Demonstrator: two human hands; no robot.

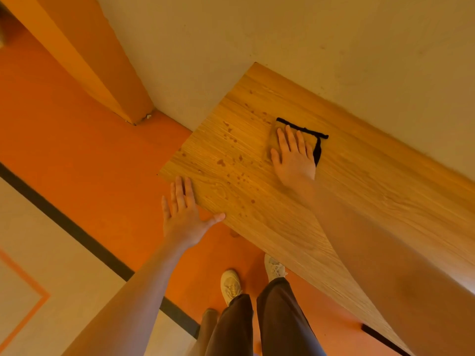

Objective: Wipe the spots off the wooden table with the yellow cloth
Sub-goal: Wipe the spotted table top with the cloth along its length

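Note:
The wooden table (295,227) runs along the wall, its left end toward the middle of the view. Dark wet spots (232,160) are scattered over that left end. The yellow cloth (273,134), edged in black, lies flat on the table near the wall. My right hand (293,156) presses flat on the cloth with fingers spread, covering most of it. My left hand (183,214) rests open at the table's front edge near the corner, thumb on the wood, fingers pointing along the edge over the floor.
A beige wall (282,34) backs the table. An orange pillar (102,68) stands at the left. The floor (90,155) is orange with a black stripe and pale panels. My legs and pale shoes (231,283) stand by the table's front edge.

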